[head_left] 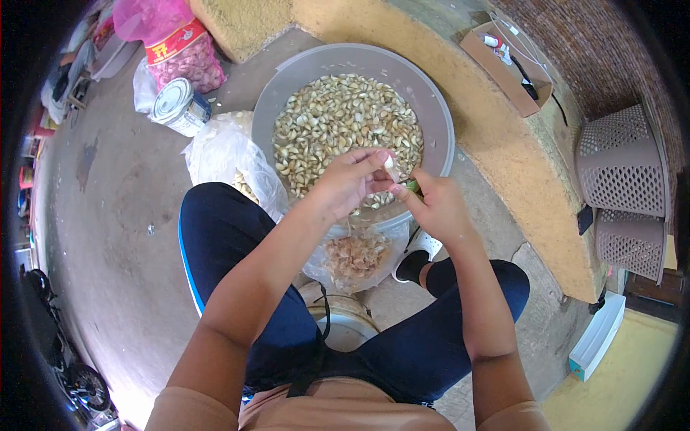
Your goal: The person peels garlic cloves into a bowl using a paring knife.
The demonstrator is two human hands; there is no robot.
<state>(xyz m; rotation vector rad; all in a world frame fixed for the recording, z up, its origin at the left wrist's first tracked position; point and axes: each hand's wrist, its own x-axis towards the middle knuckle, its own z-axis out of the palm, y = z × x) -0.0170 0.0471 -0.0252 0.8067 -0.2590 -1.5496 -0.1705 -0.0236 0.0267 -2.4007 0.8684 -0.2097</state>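
Observation:
My left hand (343, 181) pinches a pale garlic clove (389, 164) between thumb and fingers. Close beside it, my right hand (442, 207) is closed around a small knife with a green handle (412, 185); its blade is hard to make out. Both hands are above the near right part of a large grey tub (437, 118). Many garlic cloves (338, 108) lie in the tub, apparently in water. Just below the hands, a clear plastic bag holds brown papery skins (356, 257).
Left of the tub stand a white plastic bag (219, 147) of peeled cloves, a paint bucket (180, 108) and a pink net sack (188, 65) of garlic. A yellow ledge (503, 161) runs along the right, bearing a cardboard box (507, 79) and a perforated plastic chair (622, 158).

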